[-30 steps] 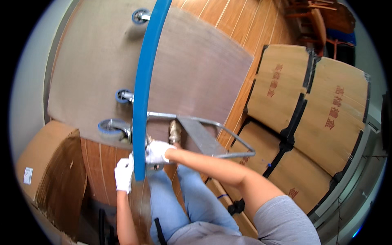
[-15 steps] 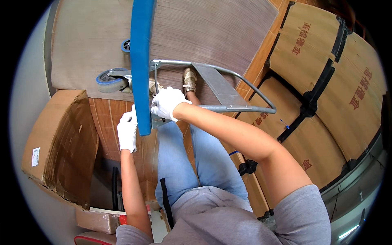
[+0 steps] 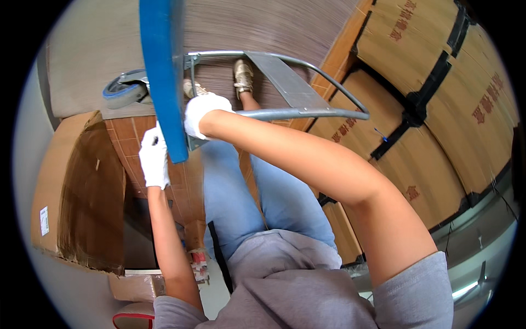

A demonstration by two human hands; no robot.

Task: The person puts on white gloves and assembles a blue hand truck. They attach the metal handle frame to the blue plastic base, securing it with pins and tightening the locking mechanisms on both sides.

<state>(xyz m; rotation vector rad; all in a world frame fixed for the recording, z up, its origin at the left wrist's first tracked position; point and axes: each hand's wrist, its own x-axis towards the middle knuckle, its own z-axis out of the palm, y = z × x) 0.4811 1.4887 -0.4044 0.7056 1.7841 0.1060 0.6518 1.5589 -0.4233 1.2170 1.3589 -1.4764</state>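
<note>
A platform trolley stands on its side, its blue deck [image 3: 163, 82] upright on edge in front of me. The grey tubular handle [image 3: 307, 112] sticks out to the right, and a caster with a blue rim [image 3: 125, 94] to the left. My left hand [image 3: 153, 156], in a white glove, is closed against the deck's left side near its lower end; the fingertips are partly hidden. My right hand [image 3: 206, 114], gloved too, is closed at the deck's right face beside the handle's metal bracket. The back of this hand hides its fingers and what they grip.
An open, worn cardboard box [image 3: 90, 192] stands close to my left arm. Large cartons with black corner pieces [image 3: 405, 137] are stacked on the right. My feet and the caster are by a grey-brown mat [image 3: 263, 27] on the wood-look tiled floor [image 3: 129, 137].
The view has shifted, so the trolley and both hands appear further left and higher. A second, smaller caster is no longer visible. My right hand has turned, with its back more toward me.
</note>
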